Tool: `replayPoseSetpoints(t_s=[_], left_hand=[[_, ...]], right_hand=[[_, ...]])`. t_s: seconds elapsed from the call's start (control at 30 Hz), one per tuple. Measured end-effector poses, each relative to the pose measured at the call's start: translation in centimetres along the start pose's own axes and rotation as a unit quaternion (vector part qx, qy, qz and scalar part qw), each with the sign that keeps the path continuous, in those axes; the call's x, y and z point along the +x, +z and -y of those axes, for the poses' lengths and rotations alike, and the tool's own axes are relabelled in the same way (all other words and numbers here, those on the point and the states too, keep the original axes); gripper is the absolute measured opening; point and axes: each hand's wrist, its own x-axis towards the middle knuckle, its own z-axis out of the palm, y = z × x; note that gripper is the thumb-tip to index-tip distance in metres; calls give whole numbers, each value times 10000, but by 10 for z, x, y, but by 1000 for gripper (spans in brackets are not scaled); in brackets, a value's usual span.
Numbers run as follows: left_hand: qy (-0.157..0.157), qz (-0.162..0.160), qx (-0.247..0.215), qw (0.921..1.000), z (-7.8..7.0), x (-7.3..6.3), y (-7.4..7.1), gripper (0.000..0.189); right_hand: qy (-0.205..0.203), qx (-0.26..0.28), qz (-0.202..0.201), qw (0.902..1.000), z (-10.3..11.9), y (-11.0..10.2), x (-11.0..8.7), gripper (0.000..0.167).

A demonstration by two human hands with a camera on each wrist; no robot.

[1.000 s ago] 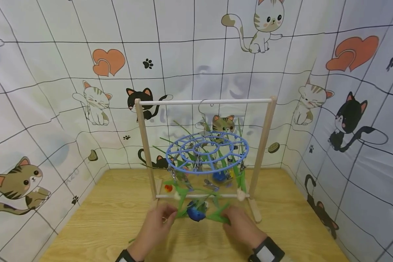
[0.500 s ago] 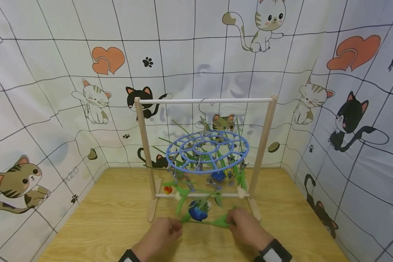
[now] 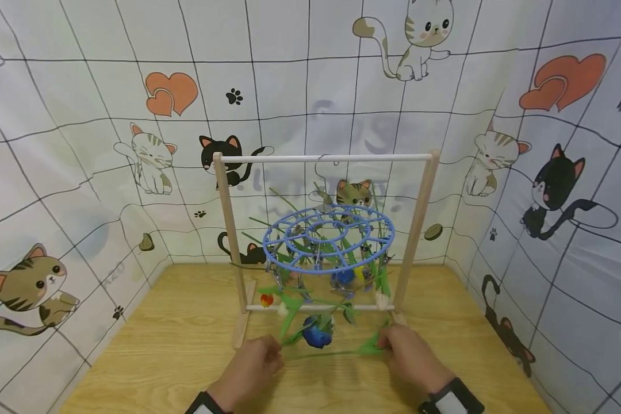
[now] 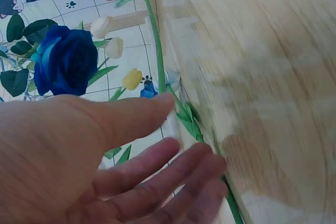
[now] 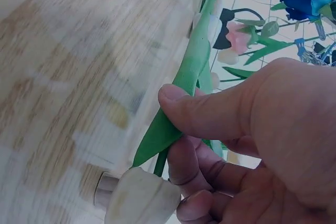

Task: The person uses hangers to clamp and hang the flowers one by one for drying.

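Note:
My right hand pinches the stem and green leaf of a white tulip between thumb and fingers; the bloom shows just beyond the fingers in the right wrist view. The stem stretches leftward, low over the table, toward my left hand. In the left wrist view that hand's thumb and fingers stand apart beside the stem, not closed round it. A blue rose hangs head down between the hands, in front of a round blue clip hanger carrying other flowers.
A wooden rack with a white top bar bears the hanger. A red-yellow bloom, a hanging white tulip and several metal clips hang low. Cat-patterned cloth surrounds the wooden table.
My right hand has moved right and slightly toward me with the tulip, drawing its stem out straight. The left hand has eased off the stem and stays near its end.

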Motion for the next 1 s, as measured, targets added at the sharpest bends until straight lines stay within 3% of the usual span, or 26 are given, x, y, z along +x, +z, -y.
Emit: replayPoseSetpoints(t_s=[0.27, 0.4, 0.53, 0.63, 0.7, 0.77, 0.9, 1.0], left_hand=[[399, 84, -722, 9966, -15, -6, -2, 8], [450, -71, -819, 9956, -28, -14, -6, 9], [541, -543, -543, 9956, -42, -22, -10, 7], [927, -1132, -207, 9890, -51, -26, -11, 5], [1374, -1585, 36, 9777, -56, -27, -11, 9], [1933, -1992, 266, 9603, -60, -27, -11, 16], [3005, -2552, 601, 9170, -69, -25, -10, 29], [3511, -2684, 715, 8942, -78, -23, -9, 37]], right_hand=[[-114, 254, 63, 9996, 7, -1, -2, 28], [-31, 231, 61, 9997, 12, -3, -4, 26], [129, 73, -58, 9999, 26, -13, -10, 25], [79, 46, -310, 9995, 40, -24, -17, 23], [-340, 116, -560, 9978, 48, -30, -22, 21], [-1069, 252, -873, 9901, 54, -32, -26, 19], [-2578, 467, -1305, 9562, 61, -29, -29, 27], [-3031, 489, -1528, 9394, 66, -24, -30, 34]])
